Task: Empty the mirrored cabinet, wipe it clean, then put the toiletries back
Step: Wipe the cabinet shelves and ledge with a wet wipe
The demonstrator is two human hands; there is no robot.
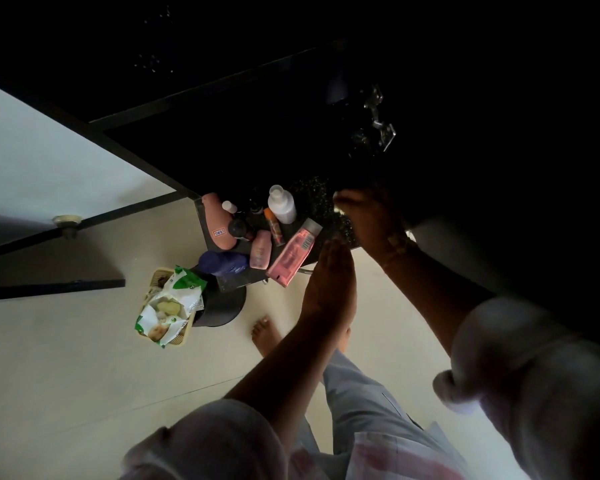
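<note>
Dimly lit, seen from above: a dark speckled counter [326,199] carries a cluster of toiletries at its near corner. A pink tube [293,258] lies flat, its lower end overhanging the counter's edge. Beside it stand a white spray bottle [282,204], a slim orange stick [274,226], a small pink bottle [260,252], a peach bottle [217,223] and a dark purple bottle [222,263].

The left hand [329,282] reaches up with fingers straight and together, holding nothing, its fingertips just beside the tube's capped end. The right hand [371,220] hovers over the counter in shadow, wrist bent; whether it grips anything cannot be told.

A chrome tap [378,119] glints further back. On the pale floor [66,375] below sits a basket [160,275] of green-and-white packets, and a bare foot [265,334] shows.
</note>
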